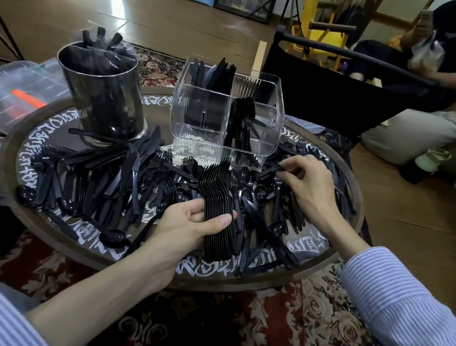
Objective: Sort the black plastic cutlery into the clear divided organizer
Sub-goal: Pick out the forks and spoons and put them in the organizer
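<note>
Forks (pixel 217 197) stacked in a bundle sit gripped in the left hand (pixel 187 225); the right hand (pixel 304 183) pinches a piece from loose cutlery (pixel 121 175) covering the surface (pixel 324 253), just before the organizer (pixel 221 130), beside a dark cylinder (pixel 100 90).

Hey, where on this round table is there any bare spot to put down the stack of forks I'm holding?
Hardly any. Loose cutlery covers the round table from the black cylinder to your right hand. Bare patches: the lettered rim band near your left hand, and the strip left of the cylinder. In the clear organizer, the front left compartment looks empty.
</note>
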